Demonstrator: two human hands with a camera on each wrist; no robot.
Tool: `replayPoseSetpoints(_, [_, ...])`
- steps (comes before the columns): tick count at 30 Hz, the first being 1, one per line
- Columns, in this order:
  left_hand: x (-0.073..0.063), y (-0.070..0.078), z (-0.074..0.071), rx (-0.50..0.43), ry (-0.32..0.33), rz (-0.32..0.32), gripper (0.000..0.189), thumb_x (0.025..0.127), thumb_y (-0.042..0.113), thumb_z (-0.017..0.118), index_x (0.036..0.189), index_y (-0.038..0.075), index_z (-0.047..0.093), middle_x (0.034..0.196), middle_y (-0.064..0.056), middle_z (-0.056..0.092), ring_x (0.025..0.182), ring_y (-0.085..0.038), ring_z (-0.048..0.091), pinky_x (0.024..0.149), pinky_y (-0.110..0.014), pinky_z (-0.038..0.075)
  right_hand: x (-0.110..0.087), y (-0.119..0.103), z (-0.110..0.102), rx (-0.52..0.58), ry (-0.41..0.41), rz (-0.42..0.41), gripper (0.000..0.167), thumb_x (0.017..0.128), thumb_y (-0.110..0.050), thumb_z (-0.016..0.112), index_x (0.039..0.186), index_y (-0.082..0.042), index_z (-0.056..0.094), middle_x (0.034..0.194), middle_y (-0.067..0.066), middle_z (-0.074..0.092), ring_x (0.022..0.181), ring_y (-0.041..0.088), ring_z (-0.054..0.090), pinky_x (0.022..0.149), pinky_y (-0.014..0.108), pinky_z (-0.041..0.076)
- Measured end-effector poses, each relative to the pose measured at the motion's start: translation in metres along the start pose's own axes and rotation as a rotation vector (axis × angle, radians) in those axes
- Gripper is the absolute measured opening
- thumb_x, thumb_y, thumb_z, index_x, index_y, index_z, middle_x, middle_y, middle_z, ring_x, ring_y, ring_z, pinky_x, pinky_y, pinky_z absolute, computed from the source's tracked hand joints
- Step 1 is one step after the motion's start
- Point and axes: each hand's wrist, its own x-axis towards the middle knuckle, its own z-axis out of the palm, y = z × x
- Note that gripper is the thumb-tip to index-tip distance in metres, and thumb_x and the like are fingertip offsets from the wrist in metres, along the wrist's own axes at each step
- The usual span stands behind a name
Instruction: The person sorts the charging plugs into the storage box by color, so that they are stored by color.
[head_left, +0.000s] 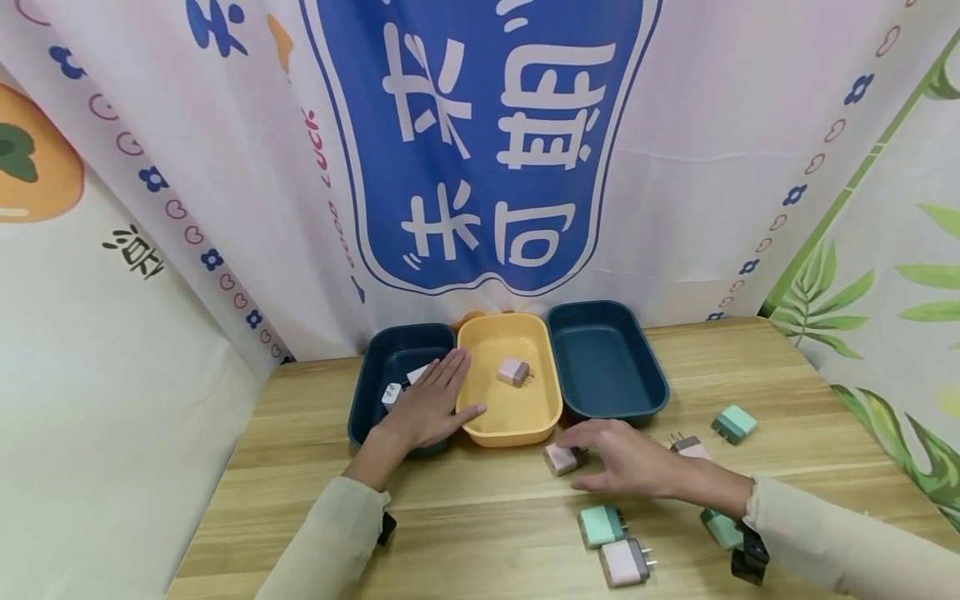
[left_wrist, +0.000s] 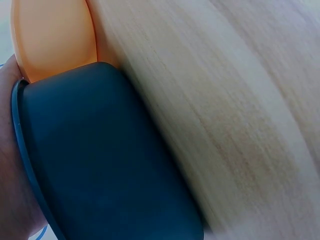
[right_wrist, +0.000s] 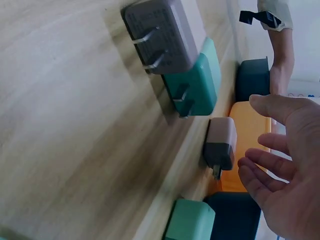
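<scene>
My left hand (head_left: pixel 429 408) lies flat with straight fingers across the adjoining rims of the left dark blue bin (head_left: pixel 358 408) and the yellow bin (head_left: pixel 517 437). White chargers (head_left: pixel 392 395) sit in that blue bin, partly hidden by the hand. A pink plug charger (head_left: pixel 513 372) lies in the yellow bin. Just in front of the yellow bin is another pink and grey charger (head_left: pixel 559 458) on the table. My right hand (head_left: pixel 626 460) hovers around it, thumb and fingers spread; the right wrist view shows a gap between the fingers (right_wrist: pixel 260 170) and this charger (right_wrist: pixel 221 137).
A second dark blue bin (head_left: pixel 611 375) stands right of the yellow one, with nothing inside. On the wooden table (head_left: pixel 480 525) lie green chargers (head_left: pixel 600 527) (head_left: pixel 735 423) and pink ones (head_left: pixel 624 562) (head_left: pixel 690 447). Another green charger (head_left: pixel 722 528) is partly under my right wrist. A printed curtain (head_left: pixel 480 167) hangs behind.
</scene>
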Motion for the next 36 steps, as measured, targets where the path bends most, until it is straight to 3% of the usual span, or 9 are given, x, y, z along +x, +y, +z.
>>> replayPoseSetpoints(14, [0.001,0.0,0.0,-0.004,0.014,0.003,0.094,0.107,0.069,0.035,0.17,0.005,0.01,0.179,-0.01,0.004,0.166,-0.025,0.002,0.134,-0.045,0.008,-0.001,0.0,0.013,-0.068,0.037,0.052,0.047,0.088,-0.021,0.088,0.129,-0.004,0.074,0.13,0.01,0.072,0.121,0.028,0.068,0.099,0.045,0.059])
replayPoseSetpoints(23, [-0.001,0.001,0.0,-0.005,0.014,0.008,0.094,0.107,0.068,0.036,0.17,0.004,0.01,0.179,-0.01,0.004,0.166,-0.026,0.002,0.134,-0.046,0.009,-0.001,0.001,0.019,-0.093,0.078,-0.021,0.039,0.085,-0.021,0.09,0.12,-0.008,0.076,0.118,0.002,0.072,0.107,0.014,0.067,0.089,0.034,0.061])
replayPoseSetpoints(30, [0.0,-0.001,0.002,-0.016,0.016,0.013,0.094,0.107,0.07,0.033,0.17,0.004,0.011,0.179,-0.01,0.004,0.166,-0.026,0.002,0.134,-0.046,0.009,-0.001,0.005,0.024,-0.096,0.109,-0.068,0.036,0.083,-0.018,0.092,0.114,-0.007,0.077,0.114,0.001,0.072,0.102,0.014,0.067,0.085,0.034,0.06])
replayPoseSetpoints(36, [0.0,0.0,0.001,-0.017,0.015,0.005,0.094,0.107,0.07,0.035,0.17,0.005,0.01,0.179,-0.009,0.003,0.166,-0.025,0.0,0.134,-0.045,0.007,-0.001,0.028,0.042,-0.066,0.165,-0.141,0.039,0.083,-0.026,0.092,0.115,-0.011,0.077,0.113,-0.001,0.072,0.101,0.014,0.069,0.082,0.033,0.061])
